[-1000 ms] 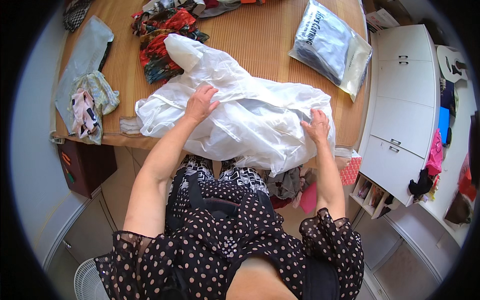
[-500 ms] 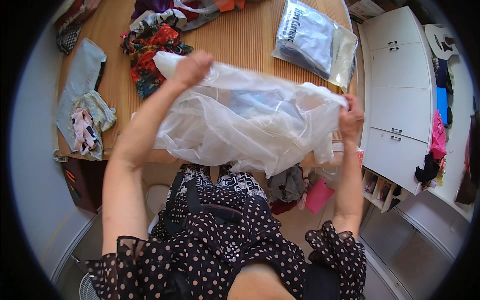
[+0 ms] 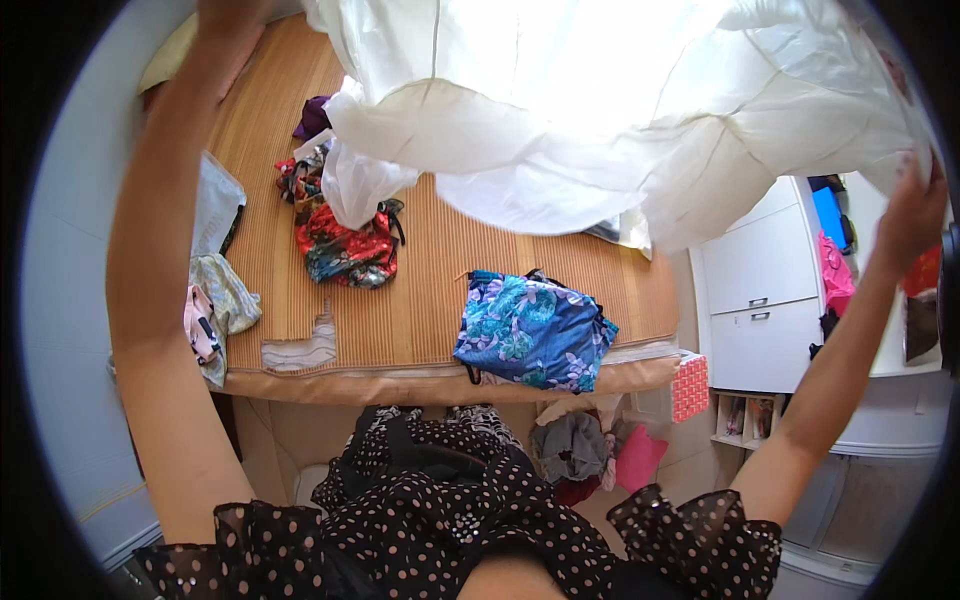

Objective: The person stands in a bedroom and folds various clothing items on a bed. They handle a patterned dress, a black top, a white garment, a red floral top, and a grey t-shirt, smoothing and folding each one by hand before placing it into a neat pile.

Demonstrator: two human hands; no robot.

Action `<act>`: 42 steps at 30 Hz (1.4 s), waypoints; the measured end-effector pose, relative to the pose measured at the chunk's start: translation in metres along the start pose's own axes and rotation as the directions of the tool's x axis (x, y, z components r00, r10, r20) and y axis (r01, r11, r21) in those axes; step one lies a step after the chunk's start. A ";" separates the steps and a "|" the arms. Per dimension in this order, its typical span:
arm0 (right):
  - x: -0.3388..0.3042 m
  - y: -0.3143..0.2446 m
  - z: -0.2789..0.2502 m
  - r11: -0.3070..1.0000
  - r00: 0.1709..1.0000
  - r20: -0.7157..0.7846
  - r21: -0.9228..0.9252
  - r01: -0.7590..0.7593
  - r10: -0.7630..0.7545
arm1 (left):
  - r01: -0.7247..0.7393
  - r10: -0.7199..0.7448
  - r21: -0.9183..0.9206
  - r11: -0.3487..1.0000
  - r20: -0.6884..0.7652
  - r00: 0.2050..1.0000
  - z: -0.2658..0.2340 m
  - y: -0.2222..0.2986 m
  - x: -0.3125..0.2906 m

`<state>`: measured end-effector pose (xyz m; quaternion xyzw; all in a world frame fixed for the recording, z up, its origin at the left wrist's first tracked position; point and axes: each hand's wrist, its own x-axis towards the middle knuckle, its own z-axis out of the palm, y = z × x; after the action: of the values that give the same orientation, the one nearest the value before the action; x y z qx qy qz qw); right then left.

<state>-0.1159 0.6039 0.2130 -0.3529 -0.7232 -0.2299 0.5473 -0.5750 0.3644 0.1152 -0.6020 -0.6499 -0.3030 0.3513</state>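
The right hand was closed on the right edge of the white cloth, while the left hand was cut off by the top rim of the view, so I could not tell what its fingers held. The cloth was spread aloft between the two hands, its lower edge hanging over the far part of the slatted mat. Nearer the body, the blue floral garment lay at the mat's front edge, well apart from both hands.
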 end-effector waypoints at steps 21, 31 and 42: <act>-0.556 -0.057 -0.100 0.896 0.209 0.874 -0.407 -0.176 0.438 | 0.491 -0.275 -0.148 0.858 0.675 0.685 0.017 0.123 -0.447; -0.597 -0.046 -0.104 0.708 -0.057 0.883 -0.411 -0.574 0.466 | 0.602 -0.338 -0.058 0.797 0.782 0.524 0.019 0.143 -0.473; -0.596 -0.035 -0.101 0.675 -0.193 0.900 -0.423 -0.605 0.391 | 0.617 -0.425 0.049 0.785 0.768 0.479 0.024 0.153 -0.491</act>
<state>0.0113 0.3543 -0.3240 -0.6167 -0.6980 0.3636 -0.0156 -0.4112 0.1184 -0.3063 -0.4792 -0.8457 -0.1962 -0.1295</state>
